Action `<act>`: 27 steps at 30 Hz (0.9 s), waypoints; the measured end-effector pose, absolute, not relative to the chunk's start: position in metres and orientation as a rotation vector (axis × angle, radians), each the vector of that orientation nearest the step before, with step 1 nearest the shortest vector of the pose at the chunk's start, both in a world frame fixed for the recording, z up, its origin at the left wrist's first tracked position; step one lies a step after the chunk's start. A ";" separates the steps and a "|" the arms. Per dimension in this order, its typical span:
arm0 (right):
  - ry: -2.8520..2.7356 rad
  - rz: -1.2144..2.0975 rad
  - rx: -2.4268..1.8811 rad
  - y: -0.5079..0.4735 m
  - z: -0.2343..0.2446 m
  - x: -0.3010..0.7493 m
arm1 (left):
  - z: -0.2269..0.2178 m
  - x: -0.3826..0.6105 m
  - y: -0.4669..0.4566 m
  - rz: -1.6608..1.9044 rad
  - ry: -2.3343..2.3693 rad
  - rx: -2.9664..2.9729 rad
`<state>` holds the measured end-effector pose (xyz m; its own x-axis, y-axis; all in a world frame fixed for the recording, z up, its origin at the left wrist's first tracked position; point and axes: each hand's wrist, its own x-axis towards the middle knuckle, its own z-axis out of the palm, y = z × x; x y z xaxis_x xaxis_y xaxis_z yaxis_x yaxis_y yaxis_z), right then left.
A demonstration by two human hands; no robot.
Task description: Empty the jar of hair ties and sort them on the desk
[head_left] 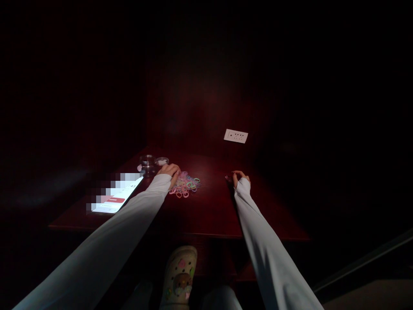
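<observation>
A dark red wooden table (206, 215) stands in a dim room. My left hand (170, 170) rests at the left edge of a pile of several small pastel hair ties (186, 184), fingers curled toward them; what it grips is too small to make out. My right hand (238, 177) lies on the bare table to the right of the pile, apart from it, fingers curled in. Both arms wear pale long sleeves. A small clear jar (147, 163) and its lid (161, 161) stand just behind my left hand.
A lit phone (116, 194) lies on the table's left part, near my left forearm. A white wall socket (235, 136) sits on the dark panel behind the table. Below the front edge shows a decorated clog (179, 275) on my foot.
</observation>
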<state>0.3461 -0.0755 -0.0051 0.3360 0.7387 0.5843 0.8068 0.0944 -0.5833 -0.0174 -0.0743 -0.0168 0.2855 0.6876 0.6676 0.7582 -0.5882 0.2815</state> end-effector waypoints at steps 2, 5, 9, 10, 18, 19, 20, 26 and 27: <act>-1.482 -0.049 -1.647 -0.082 0.001 0.326 | -0.017 -0.017 -0.075 -1.195 -1.405 -2.426; -1.657 -0.048 -1.524 -0.090 0.006 0.287 | -0.017 -0.016 -0.074 -1.192 -1.418 -2.410; -1.798 0.039 -1.398 -0.096 0.007 0.231 | -0.020 -0.017 -0.070 -1.181 -1.393 -2.436; -1.814 0.061 -1.378 -0.097 0.007 0.219 | -0.021 -0.018 -0.068 -1.176 -1.391 -2.446; -1.788 0.259 -1.337 -0.080 -0.002 0.170 | -0.029 -0.020 -0.057 -1.188 -1.416 -2.426; -1.728 0.289 -1.342 -0.077 -0.002 0.172 | -0.030 -0.020 -0.057 -1.207 -1.422 -2.427; -1.659 0.318 -1.344 -0.074 -0.003 0.175 | -0.030 -0.019 -0.057 -1.236 -1.429 -2.418; -1.161 0.385 -1.506 -0.071 0.004 0.202 | -0.031 -0.014 -0.058 -1.396 -1.372 -2.382; -1.166 0.386 -1.543 -0.072 0.004 0.203 | -0.032 -0.014 -0.058 -1.396 -1.351 -2.418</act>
<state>0.2030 -0.0720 0.0042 0.4606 0.8235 0.3311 0.4629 0.0955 -0.8812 -0.0141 -0.0576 -0.0317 0.2155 0.6606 0.7191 0.6967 -0.6200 0.3607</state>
